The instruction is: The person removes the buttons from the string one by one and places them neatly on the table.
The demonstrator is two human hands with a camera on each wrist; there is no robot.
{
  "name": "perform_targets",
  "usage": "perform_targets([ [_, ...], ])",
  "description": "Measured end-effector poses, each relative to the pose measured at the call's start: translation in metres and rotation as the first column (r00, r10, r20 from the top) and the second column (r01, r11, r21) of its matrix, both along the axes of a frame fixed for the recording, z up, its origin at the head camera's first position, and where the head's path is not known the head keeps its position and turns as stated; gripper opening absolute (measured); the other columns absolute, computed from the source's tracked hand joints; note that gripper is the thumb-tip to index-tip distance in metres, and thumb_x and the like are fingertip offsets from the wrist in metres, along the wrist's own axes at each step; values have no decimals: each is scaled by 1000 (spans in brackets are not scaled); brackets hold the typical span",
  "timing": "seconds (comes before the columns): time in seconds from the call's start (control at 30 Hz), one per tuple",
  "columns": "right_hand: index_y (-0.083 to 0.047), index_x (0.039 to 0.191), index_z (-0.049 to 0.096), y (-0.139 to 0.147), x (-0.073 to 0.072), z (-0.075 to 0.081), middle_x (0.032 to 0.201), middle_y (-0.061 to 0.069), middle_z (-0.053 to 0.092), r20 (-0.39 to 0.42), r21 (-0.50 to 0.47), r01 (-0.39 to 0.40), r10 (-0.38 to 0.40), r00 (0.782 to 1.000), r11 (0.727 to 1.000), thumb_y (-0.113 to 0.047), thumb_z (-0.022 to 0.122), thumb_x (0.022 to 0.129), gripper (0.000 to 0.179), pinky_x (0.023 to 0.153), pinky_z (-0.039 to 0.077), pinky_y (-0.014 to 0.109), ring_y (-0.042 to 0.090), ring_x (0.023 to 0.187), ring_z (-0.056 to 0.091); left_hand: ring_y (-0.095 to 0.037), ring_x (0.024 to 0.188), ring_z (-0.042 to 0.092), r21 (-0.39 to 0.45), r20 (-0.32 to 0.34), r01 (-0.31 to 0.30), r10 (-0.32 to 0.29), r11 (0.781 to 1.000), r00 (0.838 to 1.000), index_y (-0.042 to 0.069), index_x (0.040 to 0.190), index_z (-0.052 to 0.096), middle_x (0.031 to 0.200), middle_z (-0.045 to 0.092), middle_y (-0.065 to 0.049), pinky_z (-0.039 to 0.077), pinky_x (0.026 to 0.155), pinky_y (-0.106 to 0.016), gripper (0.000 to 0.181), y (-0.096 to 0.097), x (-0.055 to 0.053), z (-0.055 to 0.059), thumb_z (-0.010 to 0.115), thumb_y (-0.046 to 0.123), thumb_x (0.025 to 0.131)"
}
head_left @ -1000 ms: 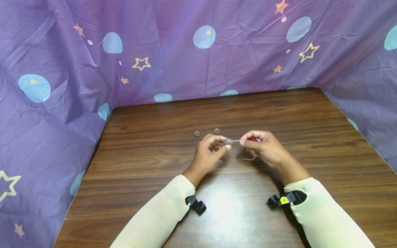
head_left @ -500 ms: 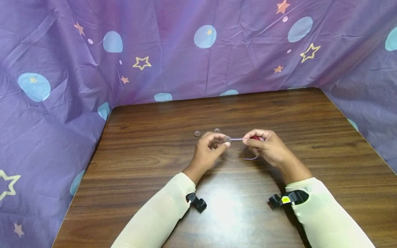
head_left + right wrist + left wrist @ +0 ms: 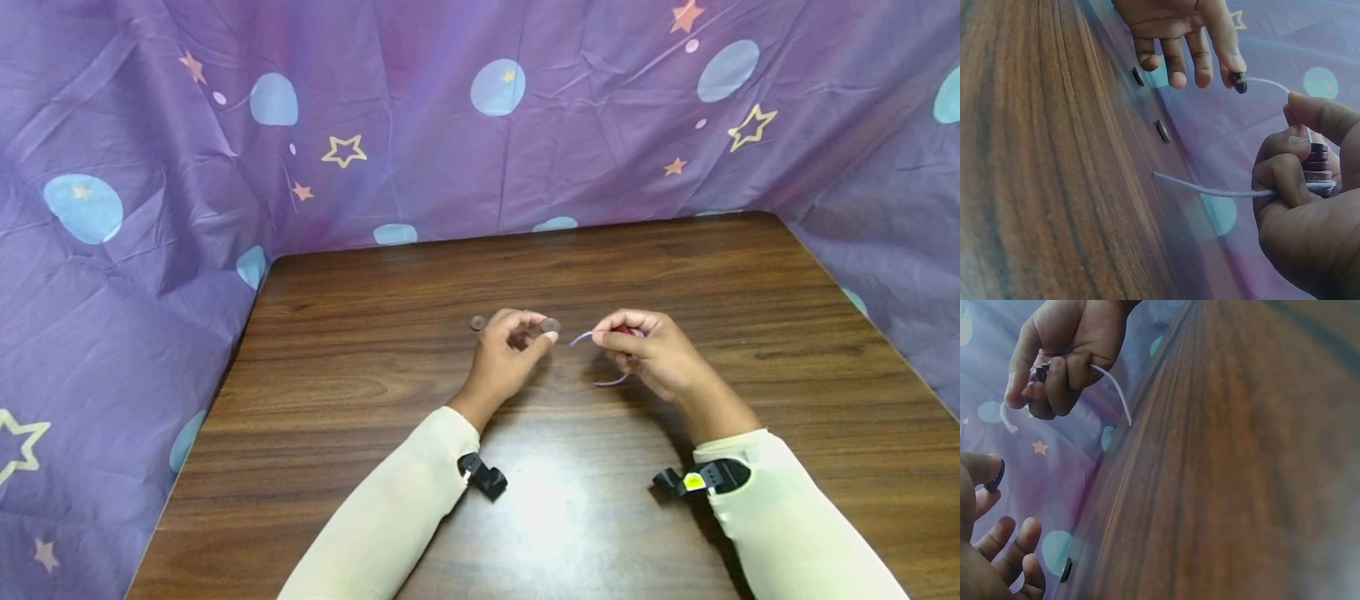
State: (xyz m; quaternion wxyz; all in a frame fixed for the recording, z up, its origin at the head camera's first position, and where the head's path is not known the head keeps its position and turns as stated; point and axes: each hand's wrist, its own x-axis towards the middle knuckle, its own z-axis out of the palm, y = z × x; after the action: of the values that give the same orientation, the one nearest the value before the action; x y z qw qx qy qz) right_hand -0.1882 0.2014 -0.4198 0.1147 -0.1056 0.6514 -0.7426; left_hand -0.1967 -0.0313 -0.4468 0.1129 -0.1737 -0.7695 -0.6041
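My left hand (image 3: 508, 354) pinches a round brown button (image 3: 551, 326) by its edge between thumb and forefinger; the other fingers are spread in the left wrist view. Facing it, my right hand (image 3: 645, 350) pinches a pale lilac cord (image 3: 582, 337) close to one end. That short end droops, apart from the button in the head and left wrist views. Under the curled right fingers sits a stack of dark red and brown buttons (image 3: 1317, 164) with the cord at it. The cord's other end (image 3: 1204, 187) hangs below the right hand.
A loose brown button (image 3: 477, 322) lies on the wooden table (image 3: 360, 458) just left of the left hand. Another button (image 3: 1162, 131) lies near it, mostly hidden behind the left fingers in the head view. A purple patterned cloth (image 3: 420, 150) hangs behind the table.
The cord ran straight from the button to the right hand; now its end is loose and bent, with a gap between. The left hand has moved slightly up, the right slightly rightward.
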Motion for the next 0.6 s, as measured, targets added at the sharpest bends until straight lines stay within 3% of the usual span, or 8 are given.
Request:
perform_targets([
  [0.37, -11, 90, 71, 4, 2, -1, 67, -5, 56, -3, -22, -3, 3, 1000, 1000, -1, 64, 92, 13, 47, 34, 18, 7, 54, 47, -19, 78, 66, -71, -31, -72, 70, 995, 997, 11, 105, 73, 104, 66, -7, 59, 76, -34, 25, 13, -8, -3, 78, 23, 84],
  [0.47, -12, 90, 71, 4, 2, 0, 68, -6, 56, -3, -16, -3, 3, 1000, 1000, -1, 65, 92, 13, 46, 32, 18, 6, 54, 46, -25, 86, 66, -122, -40, -110, 105, 987, 994, 13, 105, 73, 105, 64, -6, 58, 80, -35, 25, 16, -10, -3, 78, 26, 84],
  [0.6, -12, 90, 71, 5, 1, 0, 68, -6, 56, 2, -18, -8, 8, 1000, 1000, 0, 65, 92, 13, 45, 32, 18, 6, 53, 46, -21, 101, 59, -198, -44, -153, 147, 968, 988, 19, 104, 74, 109, 60, -4, 50, 90, -35, 24, 18, -13, -3, 78, 32, 84],
])
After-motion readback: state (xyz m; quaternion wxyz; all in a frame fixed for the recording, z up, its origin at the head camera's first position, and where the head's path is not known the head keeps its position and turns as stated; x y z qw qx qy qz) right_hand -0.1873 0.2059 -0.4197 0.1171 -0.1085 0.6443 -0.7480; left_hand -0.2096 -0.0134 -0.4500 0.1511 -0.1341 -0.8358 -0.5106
